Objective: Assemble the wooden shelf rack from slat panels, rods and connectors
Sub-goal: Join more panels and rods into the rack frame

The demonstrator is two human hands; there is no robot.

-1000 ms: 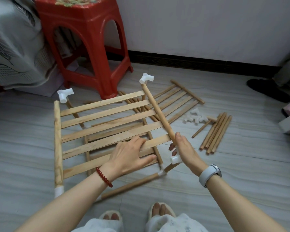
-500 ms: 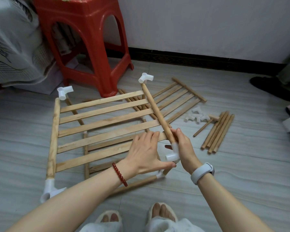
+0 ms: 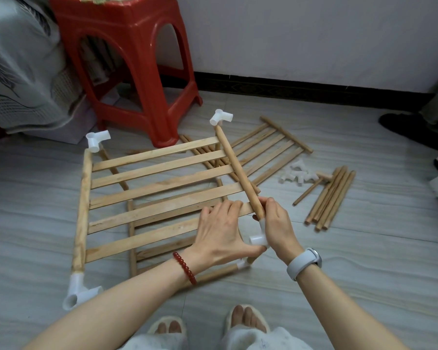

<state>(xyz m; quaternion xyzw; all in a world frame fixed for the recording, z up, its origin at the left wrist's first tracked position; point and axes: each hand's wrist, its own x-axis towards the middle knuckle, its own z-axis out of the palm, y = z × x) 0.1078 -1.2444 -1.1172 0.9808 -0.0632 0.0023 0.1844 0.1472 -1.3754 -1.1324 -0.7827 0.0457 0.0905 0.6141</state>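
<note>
1. Centrally, a pale wooden slat panel (image 3: pixel 159 195) of 6 flat slats between 2 round side rods is held tilted above the grey floor (image 3: pixel 364 261).
2. The left hand (image 3: pixel 220 233) lies on the panel's lower right corner, fingers straight and close together, thumb reaching to the white plastic corner connector (image 3: pixel 259 238).
3. The right hand (image 3: pixel 278 226) has its fingers curled round the right side rod (image 3: pixel 238 170) just above that connector.
4. White connectors cap the other 3 corners.
5. Another slat panel (image 3: pixel 268 150) lies flat at centre right, beside loose white connectors (image 3: pixel 297 174) and a bundle of wooden rods (image 3: pixel 331 198).
6. A red plastic stool (image 3: pixel 127 59) stands upper left.
</note>
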